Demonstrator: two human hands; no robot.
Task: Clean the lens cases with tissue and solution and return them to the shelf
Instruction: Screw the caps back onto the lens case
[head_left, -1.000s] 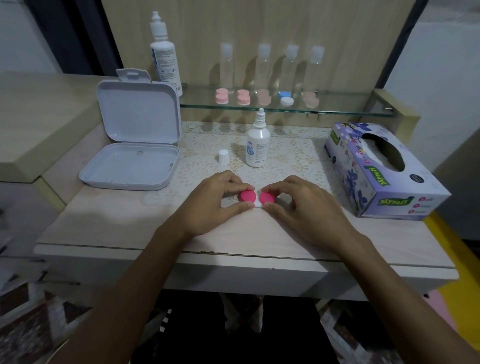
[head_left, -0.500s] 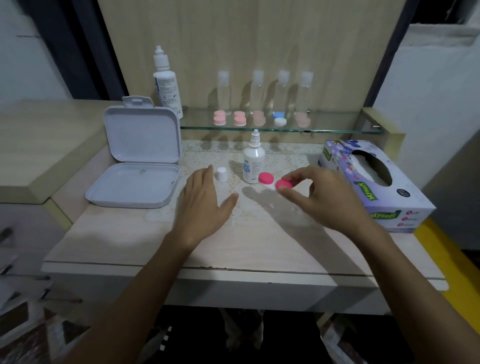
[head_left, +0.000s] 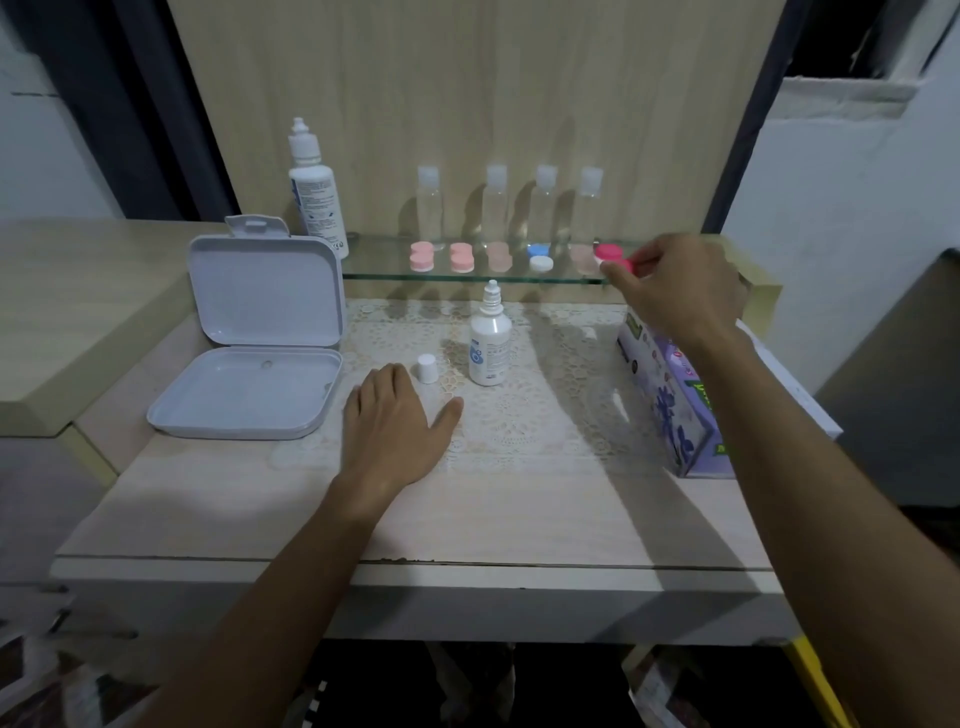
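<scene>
1. Left hand (head_left: 392, 426) is nearest, down around 6 o'clock on the table (head_left: 519, 519): flat, fingers straight, holding nothing, just resting on the lace mat (head_left: 545, 405). Small white cap (head_left: 427, 368) sits right off its fingertips.

2. Bit further back, dead centre, the small solution bottle (head_left: 490, 343) stands upright with that cap off, so I'd say the cleaning gear hasn't been put away yet. Open white box (head_left: 260, 332) at 9 o'clock, tissue box (head_left: 670, 395) at 3 o'clock, partly behind the right forearm.

3. Right hand (head_left: 675, 286) is reaching out toward 2 o'clock, fingers pinched on the bright pink lens case (head_left: 613, 258). Case is right at the right end of the glass shelf (head_left: 374, 262); can't tell if it's touching down or just above it.

4. Farthest back, on the shelf around 12 o'clock: pale pink cases (head_left: 422, 257), a blue and white case (head_left: 540, 257), clear bottles (head_left: 496, 208) behind them, big solution bottle (head_left: 314, 192) at 11.

5. My read: this case looks done and is basically being shelved. No way to tell from here whether the other cases are cleaned already.
</scene>
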